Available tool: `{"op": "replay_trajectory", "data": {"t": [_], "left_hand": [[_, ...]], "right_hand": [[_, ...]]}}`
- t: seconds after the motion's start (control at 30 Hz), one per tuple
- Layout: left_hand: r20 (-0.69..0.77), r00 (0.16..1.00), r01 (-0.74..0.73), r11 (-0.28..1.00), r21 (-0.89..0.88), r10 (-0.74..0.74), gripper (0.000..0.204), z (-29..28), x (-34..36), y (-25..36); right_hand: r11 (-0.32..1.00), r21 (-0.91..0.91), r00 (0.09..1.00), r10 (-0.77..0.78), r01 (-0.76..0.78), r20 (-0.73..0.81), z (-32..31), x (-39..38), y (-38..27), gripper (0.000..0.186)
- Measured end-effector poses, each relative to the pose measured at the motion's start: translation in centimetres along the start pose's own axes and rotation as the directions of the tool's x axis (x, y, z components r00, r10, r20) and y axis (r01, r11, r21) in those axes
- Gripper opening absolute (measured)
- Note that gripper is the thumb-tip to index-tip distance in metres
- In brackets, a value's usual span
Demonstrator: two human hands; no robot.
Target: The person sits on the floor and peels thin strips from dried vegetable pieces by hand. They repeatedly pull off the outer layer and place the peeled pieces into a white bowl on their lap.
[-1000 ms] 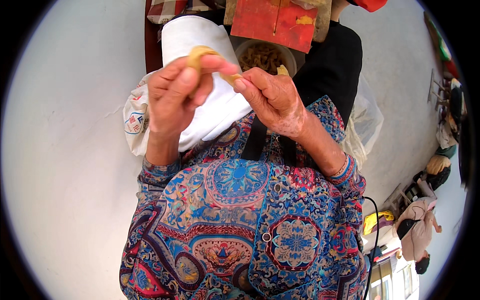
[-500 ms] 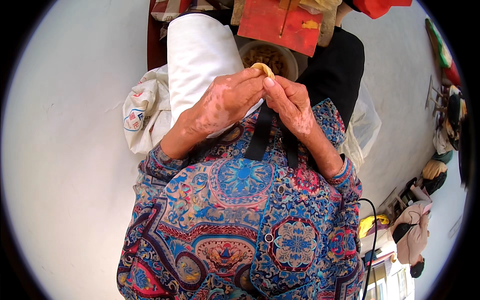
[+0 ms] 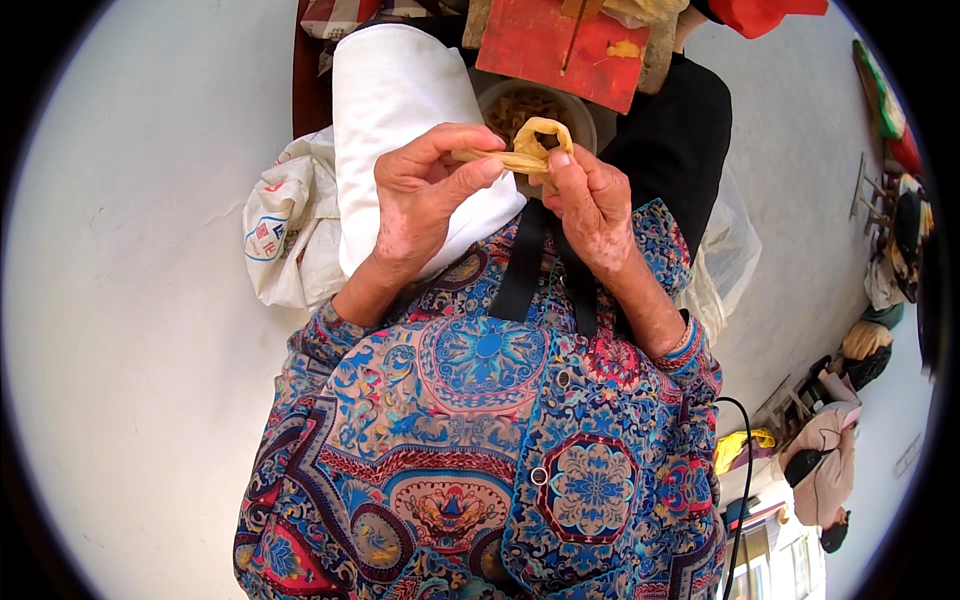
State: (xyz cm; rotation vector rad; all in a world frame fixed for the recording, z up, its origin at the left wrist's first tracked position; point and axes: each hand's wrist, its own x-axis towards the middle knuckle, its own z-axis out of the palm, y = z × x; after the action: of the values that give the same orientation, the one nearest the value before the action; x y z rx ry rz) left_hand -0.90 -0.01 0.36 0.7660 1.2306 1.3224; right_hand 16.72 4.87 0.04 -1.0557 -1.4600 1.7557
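Note:
A pale yellow, flexible strip (image 3: 528, 161) is held between my two hands above my lap. Its right part curls up into a loop, and its other end runs straight to the left. My left hand (image 3: 420, 190) pinches the straight end between thumb and fingers. At the base of the loop, my right hand (image 3: 595, 205) grips the strip with thumb and curled fingers. I cannot tell what the strip is made of. Just beyond the hands stands a white bowl (image 3: 588, 128) holding many yellowish-brown pieces, partly hidden by the loop and a red board.
The red board (image 3: 530, 45) with a slot lies over the bowl's far side. A white cloth (image 3: 395, 110) covers my left thigh. A white plastic bag (image 3: 285, 240) is at left, a clear one (image 3: 730, 245) at right. Another person (image 3: 825, 460) is at far right.
My hands have moved apart from being close together. My left hand has shifted left and opened its grip into a pinch, and the strip now shows a loop and a straight end.

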Motion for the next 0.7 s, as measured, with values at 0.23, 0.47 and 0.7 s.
{"op": "replay_trajectory", "data": {"t": [0.23,0.47,0.7], "left_hand": [[0.037,0.971,0.231,0.88,-0.415,-0.237,0.041,0.9,0.8,-1.5],[0.027,0.977,0.214,0.961,-0.173,-0.213,0.024,1.4,0.8,-1.5],[0.034,0.997,0.068,0.99,-0.12,-0.065,0.022,2.4,0.4,0.0]], "right_hand": [[0.986,-0.124,0.992,-0.103,0.112,0.077,0.1,0.2,-0.2,0.024],[0.975,-0.201,0.991,-0.069,0.091,0.114,-0.1,0.2,0.7,0.021],[0.972,-0.207,0.99,-0.088,0.11,0.113,-0.1,0.1,0.8,0.019]]}}
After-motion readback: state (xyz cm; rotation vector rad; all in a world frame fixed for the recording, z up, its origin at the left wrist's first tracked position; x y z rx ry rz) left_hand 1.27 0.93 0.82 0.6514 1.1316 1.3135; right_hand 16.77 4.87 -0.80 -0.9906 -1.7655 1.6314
